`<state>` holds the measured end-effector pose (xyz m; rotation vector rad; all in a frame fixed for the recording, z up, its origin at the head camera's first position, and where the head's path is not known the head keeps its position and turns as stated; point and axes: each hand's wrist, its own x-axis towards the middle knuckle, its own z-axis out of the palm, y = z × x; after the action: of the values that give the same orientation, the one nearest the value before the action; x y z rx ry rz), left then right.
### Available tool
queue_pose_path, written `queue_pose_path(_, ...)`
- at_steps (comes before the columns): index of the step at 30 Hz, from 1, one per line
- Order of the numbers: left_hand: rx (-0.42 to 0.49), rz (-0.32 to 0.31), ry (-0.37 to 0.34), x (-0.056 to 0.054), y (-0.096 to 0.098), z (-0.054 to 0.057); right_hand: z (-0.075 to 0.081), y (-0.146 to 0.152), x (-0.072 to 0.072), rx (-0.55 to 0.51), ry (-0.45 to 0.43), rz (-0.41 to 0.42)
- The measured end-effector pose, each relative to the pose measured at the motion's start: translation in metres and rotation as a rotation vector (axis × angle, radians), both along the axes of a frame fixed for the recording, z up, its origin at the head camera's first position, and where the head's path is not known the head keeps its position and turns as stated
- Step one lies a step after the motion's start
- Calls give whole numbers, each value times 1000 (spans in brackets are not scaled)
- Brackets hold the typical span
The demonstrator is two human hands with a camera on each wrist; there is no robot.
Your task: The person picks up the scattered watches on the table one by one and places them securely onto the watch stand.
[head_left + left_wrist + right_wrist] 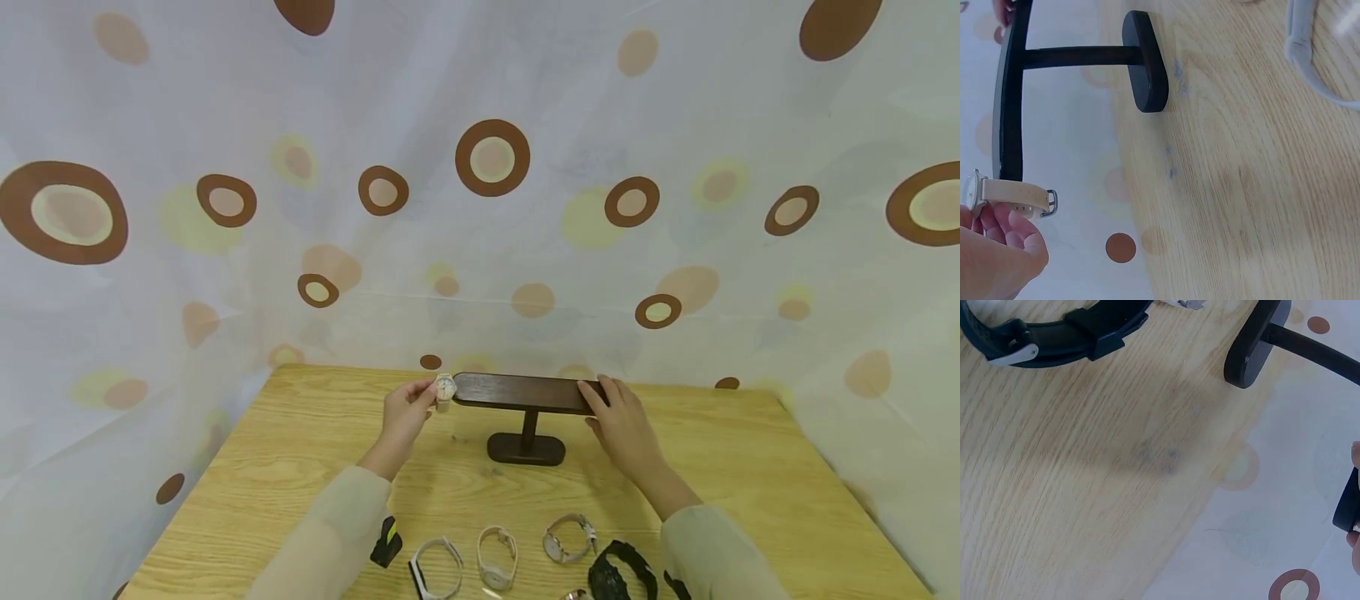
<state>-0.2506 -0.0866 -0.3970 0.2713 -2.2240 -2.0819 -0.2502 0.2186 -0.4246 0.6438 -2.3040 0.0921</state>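
My left hand (405, 412) pinches a small wristwatch (446, 388) with a pale dial. In the left wrist view its cream strap (1016, 192) is looped, with a metal buckle at the far side. The watch is right at the left tip of a dark wooden T-shaped watch stand (517, 391); whether the loop goes over the tip I cannot tell. At the bar's other end my right hand (622, 425) holds on, fingers on top and thumb below. The stand's oval base (527, 449) rests upright on the table.
Nearer on the wooden table (300, 467) lie a black band with yellow (387, 542), a white-and-black band (437, 571), a cream watch (497, 575), a pale-strapped watch (555, 547) and a black watch (611, 579). Behind hangs a patterned cloth (420, 250).
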Motion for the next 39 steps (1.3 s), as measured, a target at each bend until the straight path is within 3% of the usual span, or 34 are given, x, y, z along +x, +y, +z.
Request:
queue_pose_path(5,-8,10,8,-4,4,0,3,2,-1,-47,-34,6)
queue_pose_path(17,-30,35,40,-13,12,2,4,1,-1,-43,-48,-2)
queue_pose_path(27,-68,21,12,-13,14,7,7,1,-1,-40,-56,-9)
queue_pose_path(39,-117,41,4,-17,18,4,10,-1,1,-22,-82,-39)
